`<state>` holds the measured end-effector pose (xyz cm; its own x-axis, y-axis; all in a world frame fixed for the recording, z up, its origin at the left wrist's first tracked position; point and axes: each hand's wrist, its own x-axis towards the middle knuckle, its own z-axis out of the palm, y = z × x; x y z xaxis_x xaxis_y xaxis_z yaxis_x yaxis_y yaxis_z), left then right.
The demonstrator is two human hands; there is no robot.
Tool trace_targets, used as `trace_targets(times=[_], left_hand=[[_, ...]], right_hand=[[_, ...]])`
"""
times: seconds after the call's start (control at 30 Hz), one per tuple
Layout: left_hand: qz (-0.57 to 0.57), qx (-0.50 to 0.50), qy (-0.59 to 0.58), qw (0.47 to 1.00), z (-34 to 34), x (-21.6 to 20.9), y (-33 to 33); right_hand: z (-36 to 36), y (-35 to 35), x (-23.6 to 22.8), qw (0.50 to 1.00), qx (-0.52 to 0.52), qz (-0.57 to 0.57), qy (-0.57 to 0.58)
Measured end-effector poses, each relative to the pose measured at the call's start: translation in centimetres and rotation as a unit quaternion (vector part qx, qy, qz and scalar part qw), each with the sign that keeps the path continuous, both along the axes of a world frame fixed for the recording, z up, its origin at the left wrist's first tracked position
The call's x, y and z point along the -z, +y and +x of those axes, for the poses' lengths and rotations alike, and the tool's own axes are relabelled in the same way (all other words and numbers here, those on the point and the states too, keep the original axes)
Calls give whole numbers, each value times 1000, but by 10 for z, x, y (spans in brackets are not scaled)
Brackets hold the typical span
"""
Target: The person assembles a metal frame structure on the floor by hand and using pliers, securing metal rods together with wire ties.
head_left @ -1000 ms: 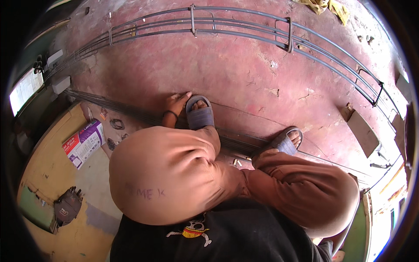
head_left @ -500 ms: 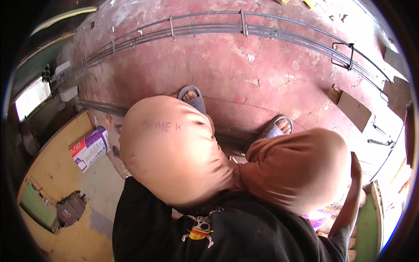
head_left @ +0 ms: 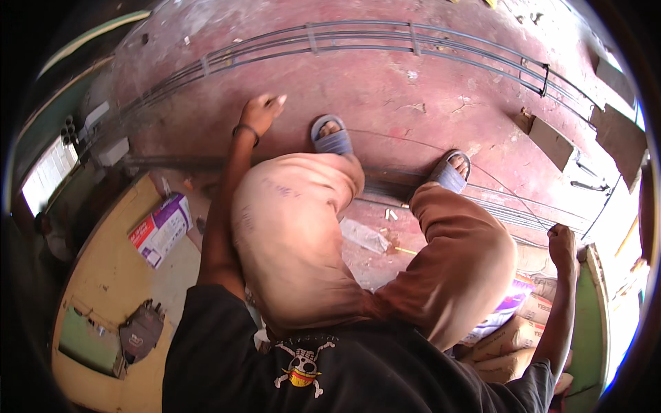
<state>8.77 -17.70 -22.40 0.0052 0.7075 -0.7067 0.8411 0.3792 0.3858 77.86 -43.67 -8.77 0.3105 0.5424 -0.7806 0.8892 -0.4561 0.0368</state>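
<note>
Over the red floor, my left hand (head_left: 261, 113) reaches out beyond my left knee, a dark band round its wrist. Its fingers are half bent and a little apart, slightly blurred, with nothing visible in them. The bound bundle of long grey steel rods (head_left: 358, 34) lies farther off, apart from that hand. Out to the right, past my right knee, my right hand (head_left: 562, 244) is closed. A thin dark wire (head_left: 513, 196) slants across the floor up to its fingers; exactly how it is gripped cannot be seen.
More rods (head_left: 502, 210) lie near my sandalled feet. Stacked brown paper sacks (head_left: 513, 337) stand beneath my right arm. Cardboard pieces (head_left: 551, 141) are at the right. To the left, a yellowish board (head_left: 89, 275) carries a printed carton (head_left: 162, 230) and a dark cap (head_left: 141, 330).
My left hand has come into view, stretched forward. My right hand has closed, with the wire now showing at it. My knees have shifted, baring sacks and floor between and beside them.
</note>
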Motion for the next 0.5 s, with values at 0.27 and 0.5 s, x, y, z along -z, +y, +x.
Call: trace_targets(times=[0.27, 0.5], left_hand=[[-37, 28, -98, 994, 108, -125, -6], [-250, -177, 73, 949, 201, -156, -200]], right_hand=[[-53, 45, -129, 976, -49, -182, 112], [-217, -10, -248, 761, -36, -234, 605]])
